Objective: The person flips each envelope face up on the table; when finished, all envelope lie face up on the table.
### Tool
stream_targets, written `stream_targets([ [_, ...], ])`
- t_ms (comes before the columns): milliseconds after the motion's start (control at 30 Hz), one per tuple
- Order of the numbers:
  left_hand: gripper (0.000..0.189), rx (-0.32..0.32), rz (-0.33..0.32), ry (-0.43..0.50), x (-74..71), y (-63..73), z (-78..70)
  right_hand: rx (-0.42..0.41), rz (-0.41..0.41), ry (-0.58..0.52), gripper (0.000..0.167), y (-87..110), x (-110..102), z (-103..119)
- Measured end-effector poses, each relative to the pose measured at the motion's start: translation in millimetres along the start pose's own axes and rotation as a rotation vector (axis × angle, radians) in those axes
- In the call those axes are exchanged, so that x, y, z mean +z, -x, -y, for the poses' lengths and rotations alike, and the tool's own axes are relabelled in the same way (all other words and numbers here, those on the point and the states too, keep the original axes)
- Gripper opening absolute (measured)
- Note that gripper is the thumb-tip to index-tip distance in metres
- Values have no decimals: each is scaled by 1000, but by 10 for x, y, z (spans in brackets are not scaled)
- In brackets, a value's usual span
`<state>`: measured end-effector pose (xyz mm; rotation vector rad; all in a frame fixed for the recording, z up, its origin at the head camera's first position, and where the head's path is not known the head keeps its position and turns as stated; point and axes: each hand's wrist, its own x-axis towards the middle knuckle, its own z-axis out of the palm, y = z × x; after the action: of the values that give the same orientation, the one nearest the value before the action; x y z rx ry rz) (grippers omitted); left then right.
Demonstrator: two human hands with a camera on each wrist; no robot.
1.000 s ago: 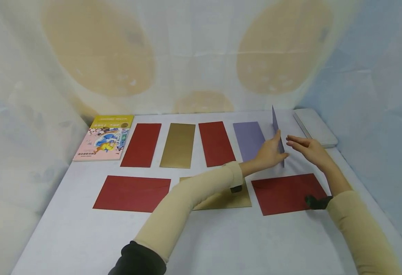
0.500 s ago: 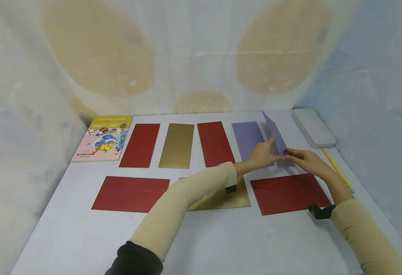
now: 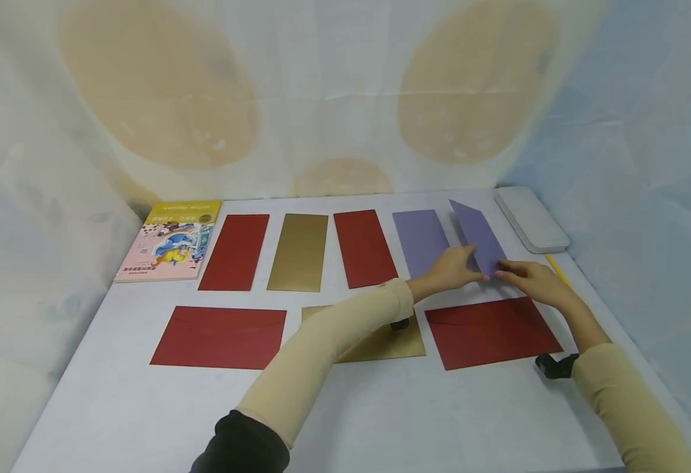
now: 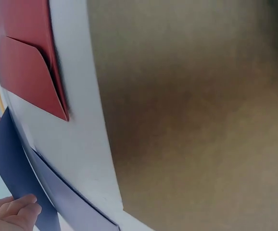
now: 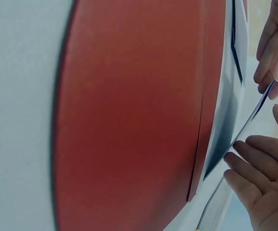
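A purple envelope [image 3: 480,238] stands tilted at the right of the back row, leaning over the white table. My left hand [image 3: 453,268] pinches its lower left edge between thumb and fingers [image 4: 26,204]. The right hand [image 3: 534,281] is at its lower right edge, and in the right wrist view the right fingers [image 5: 261,168] are extended, fingertips at the envelope, with the thumb apart from it. Another purple envelope [image 3: 419,240] lies flat just left. Below the hands lies a red envelope [image 3: 490,332], its flap [image 4: 35,72] showing in the left wrist view.
Two red envelopes [image 3: 234,253] and a gold envelope [image 3: 298,253] fill the back row. In front lie a red envelope [image 3: 220,337] and a gold one [image 3: 389,341], partly under the left sleeve. A book [image 3: 171,243], white case [image 3: 531,219] and yellow pencil [image 3: 557,268] lie around.
The held purple envelope has turned from nearly edge-on and upright to a lower lean, its face now showing. My right hand has come in to its lower edge.
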<state>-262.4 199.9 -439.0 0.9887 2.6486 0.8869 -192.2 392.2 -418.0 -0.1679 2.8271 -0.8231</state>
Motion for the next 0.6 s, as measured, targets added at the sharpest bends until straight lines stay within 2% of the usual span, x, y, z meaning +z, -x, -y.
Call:
stream_targets([
  [367,79,-34,67,-115,41,-105,-11,9,13,28,65,-29,-24,-98],
  [600,55,-27,114,-218,83,-136,-44,12,20,36,64,-50,-13,-128],
])
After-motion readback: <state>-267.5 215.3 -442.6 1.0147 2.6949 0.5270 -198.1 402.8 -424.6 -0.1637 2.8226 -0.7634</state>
